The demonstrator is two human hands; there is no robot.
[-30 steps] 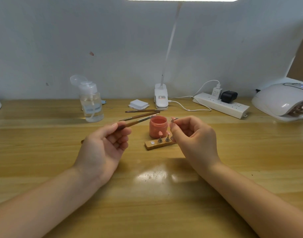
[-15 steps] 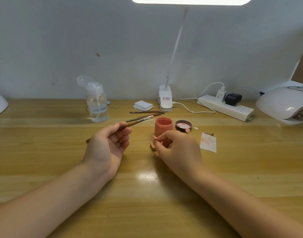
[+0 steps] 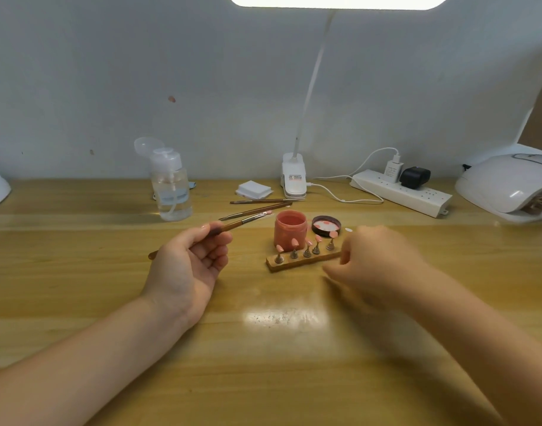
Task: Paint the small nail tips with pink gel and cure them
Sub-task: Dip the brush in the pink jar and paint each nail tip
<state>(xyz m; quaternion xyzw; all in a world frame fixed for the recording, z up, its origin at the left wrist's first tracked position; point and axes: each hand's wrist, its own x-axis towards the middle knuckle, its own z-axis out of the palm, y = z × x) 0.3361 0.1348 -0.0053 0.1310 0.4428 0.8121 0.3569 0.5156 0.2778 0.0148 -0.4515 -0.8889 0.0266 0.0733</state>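
Your left hand (image 3: 186,265) pinches the brush (image 3: 233,223); right hand (image 3: 380,259) is blurred at the holder strip (image 3: 303,260), grip unclear. 5 pink nail tips (image 3: 306,242) sit before the gel jar (image 3: 290,230). Light, tippy, wet: lift the strip by its ends.

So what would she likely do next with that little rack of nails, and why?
Probably grip the wooden strip with the right hand at its end and carry it toward the curing lamp: all five nail tips already look pink, and the left hand holds the brush away.
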